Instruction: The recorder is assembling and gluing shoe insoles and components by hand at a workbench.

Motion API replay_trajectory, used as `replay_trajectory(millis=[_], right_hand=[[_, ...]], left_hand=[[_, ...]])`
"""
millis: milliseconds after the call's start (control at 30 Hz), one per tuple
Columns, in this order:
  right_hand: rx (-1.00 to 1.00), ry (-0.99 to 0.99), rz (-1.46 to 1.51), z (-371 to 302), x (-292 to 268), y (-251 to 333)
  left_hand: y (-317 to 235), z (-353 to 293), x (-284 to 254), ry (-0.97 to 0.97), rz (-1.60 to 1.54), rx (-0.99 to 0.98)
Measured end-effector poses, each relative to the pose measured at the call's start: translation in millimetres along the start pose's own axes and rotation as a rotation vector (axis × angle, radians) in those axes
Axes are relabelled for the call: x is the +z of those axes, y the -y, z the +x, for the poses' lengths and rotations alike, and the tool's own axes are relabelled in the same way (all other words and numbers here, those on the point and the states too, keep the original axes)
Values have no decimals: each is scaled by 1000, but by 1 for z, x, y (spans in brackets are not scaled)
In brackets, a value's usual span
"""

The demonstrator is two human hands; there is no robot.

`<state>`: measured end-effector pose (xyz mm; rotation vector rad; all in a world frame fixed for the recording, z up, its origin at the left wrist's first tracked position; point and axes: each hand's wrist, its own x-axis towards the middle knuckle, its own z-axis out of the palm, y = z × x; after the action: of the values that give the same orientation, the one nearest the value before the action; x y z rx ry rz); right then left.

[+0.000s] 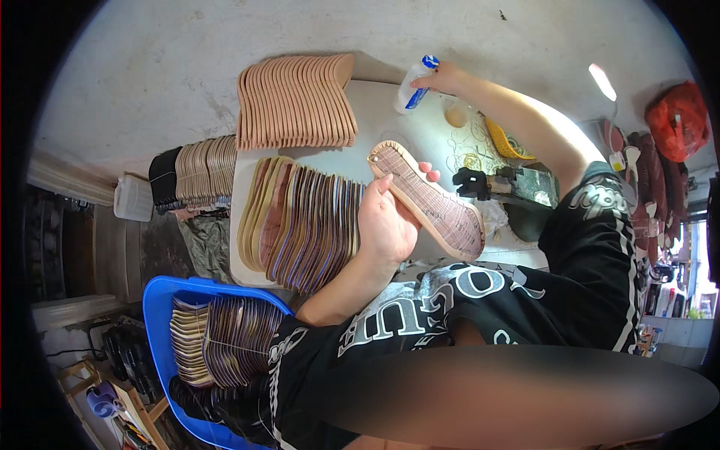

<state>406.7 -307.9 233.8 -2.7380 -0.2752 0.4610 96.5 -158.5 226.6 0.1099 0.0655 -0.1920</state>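
Near the middle of the frame, the left hand (388, 225) holds a sole-shaped piece (431, 199) with a pinkish-brown patterned face and a tan edge; its grip is closed around the narrow waist, thumb on the face and fingertips showing past the far edge. The piece slants from upper left to lower right over the worktop (375, 112). At the upper centre, the right hand (442, 77) has its grip wrapped around a whitish bottle (407, 94) with a blue cap, tilted with the cap toward the upper right; whether its base touches anything, I cannot tell. In the upper left part of the frame stands a row of pinkish-tan curved pieces (296, 105), and below it a row of patterned soles (319, 225) leans close to the left wrist. Right of centre lie a round tan object (456, 115), thin loops (470, 162), a yellow basket (497, 141) and a dark green block-like object (536, 185). At the lower left, a blue tub (155, 307) holds more bundled soles (229, 337). A red bag (677, 120) hangs at the upper right.
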Motion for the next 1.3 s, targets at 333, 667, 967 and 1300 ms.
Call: replay_trajectory(millis=[333, 667, 967, 1300], right_hand=[[345, 146, 81, -61, -5, 43], [-969, -229, -283, -282, -6, 63], [-915, -287, -218, -322, 5, 33], [-870, -491, -239, -355, 23, -13]], left_hand=[[-2, -1, 7, -19, 5, -8], [22, -19, 25, 208, 70, -140], [57, -45, 38, 163, 284, -185], [100, -64, 33, 97, 347, -212]])
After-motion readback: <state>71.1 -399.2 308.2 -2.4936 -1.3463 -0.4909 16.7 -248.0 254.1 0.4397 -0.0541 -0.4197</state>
